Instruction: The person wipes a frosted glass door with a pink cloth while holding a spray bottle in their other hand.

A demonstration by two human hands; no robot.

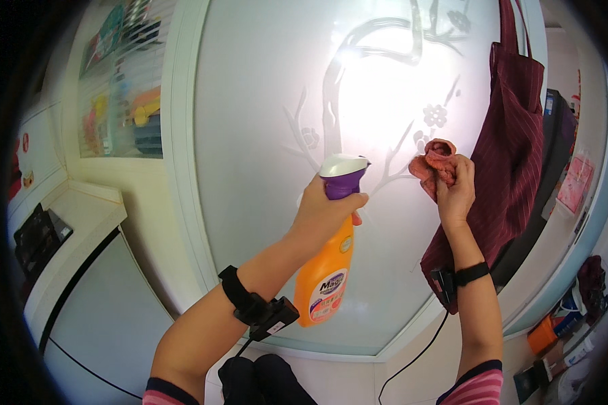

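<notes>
My left hand (324,212) is wrapped around the neck of an orange spray bottle (327,278) with a purple and white trigger head (343,174). The bottle bears a printed label and hangs upright before a frosted glass door panel (253,152). A crumpled reddish-brown cloth (438,164) is pinched in my right hand (456,195), close to the panel; whether it touches the glass I cannot tell. Etched branches and flowers (434,115) decorate the panel, and a bright glare covers its upper middle.
A dark red pinstriped apron (511,136) hangs at the door's right edge, beside my right forearm. To the left stand a counter (96,195) and a glazed window (121,111). Several items, including an orange box (542,335), lie low at right. A black cable (418,357) trails from my right wrist strap.
</notes>
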